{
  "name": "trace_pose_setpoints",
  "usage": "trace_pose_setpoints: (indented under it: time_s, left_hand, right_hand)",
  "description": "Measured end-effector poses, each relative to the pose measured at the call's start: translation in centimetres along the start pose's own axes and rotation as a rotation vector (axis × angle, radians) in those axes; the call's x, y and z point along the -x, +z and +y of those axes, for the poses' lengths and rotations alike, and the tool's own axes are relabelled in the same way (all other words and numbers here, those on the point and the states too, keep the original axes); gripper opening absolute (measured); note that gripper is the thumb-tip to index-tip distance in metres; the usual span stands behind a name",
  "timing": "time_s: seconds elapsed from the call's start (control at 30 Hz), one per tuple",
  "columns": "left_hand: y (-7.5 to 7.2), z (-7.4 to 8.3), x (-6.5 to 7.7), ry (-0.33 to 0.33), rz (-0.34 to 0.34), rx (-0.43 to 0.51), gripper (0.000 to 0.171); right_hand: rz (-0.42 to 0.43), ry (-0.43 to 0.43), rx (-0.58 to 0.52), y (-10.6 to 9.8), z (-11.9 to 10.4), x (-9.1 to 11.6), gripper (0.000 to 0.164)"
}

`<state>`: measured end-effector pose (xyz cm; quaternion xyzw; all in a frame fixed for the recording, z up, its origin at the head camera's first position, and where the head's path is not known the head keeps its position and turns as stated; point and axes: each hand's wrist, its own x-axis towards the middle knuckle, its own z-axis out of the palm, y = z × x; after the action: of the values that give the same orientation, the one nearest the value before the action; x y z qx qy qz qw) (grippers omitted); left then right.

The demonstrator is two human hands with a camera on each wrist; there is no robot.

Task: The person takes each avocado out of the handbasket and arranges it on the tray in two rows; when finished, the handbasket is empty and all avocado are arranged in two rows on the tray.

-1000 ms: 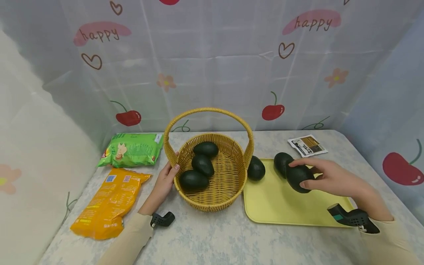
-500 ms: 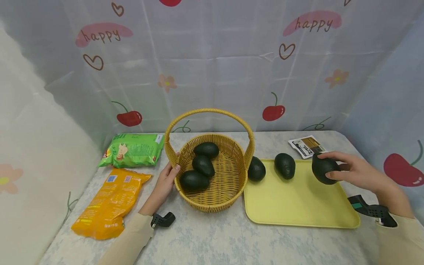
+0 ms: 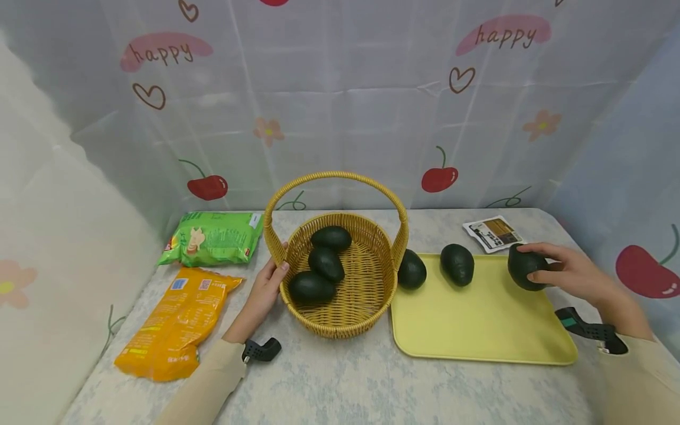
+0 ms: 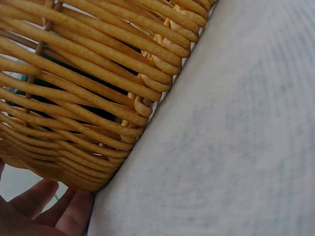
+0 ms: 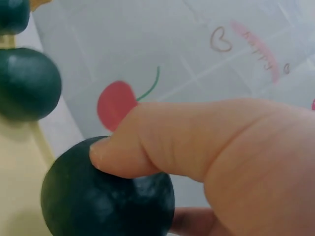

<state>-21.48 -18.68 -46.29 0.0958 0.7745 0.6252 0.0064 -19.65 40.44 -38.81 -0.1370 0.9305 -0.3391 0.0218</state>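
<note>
My right hand (image 3: 576, 274) holds a dark green avocado (image 3: 523, 268) between thumb and fingers at the far right part of the yellow tray (image 3: 473, 330). In the right wrist view the thumb presses on that avocado (image 5: 108, 196). A second avocado (image 3: 457, 264) lies on the tray, and a third (image 3: 411, 270) is at its left end beside the basket. With thumb at the rim and fingers outside, my left hand (image 3: 265, 289) grips the wicker basket (image 3: 340, 330) on its left side. Inside the basket lie three avocados (image 3: 312, 288). The left wrist view shows fingers (image 4: 76, 214) against the weave.
Left of the basket lie a green snack bag (image 3: 215, 239) and an orange bag (image 3: 172, 324). A small white and brown packet (image 3: 493, 234) is behind the tray. The basket's tall handle (image 3: 336, 175) arches above it. A printed curtain (image 3: 340, 106) hangs behind the table.
My right hand has carried its avocado rightward, away from the second avocado, to the tray's far right part. The left hand and basket have stayed in place.
</note>
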Motion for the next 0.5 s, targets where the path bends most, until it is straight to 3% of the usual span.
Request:
trace_pose_setpoints:
  time_s: [0.33,0.5]
  left_hand:
    - [0.0,0.0,0.0,0.005,0.001,0.0,0.058]
    - [0.0,0.0,0.0,0.013,-0.002,0.012,0.057]
  right_hand:
    - [-0.049,0.089,0.06,1.4,0.5,-0.9,0.053]
    - [-0.055,0.091,0.1,1.6,0.5,-1.1,0.054]
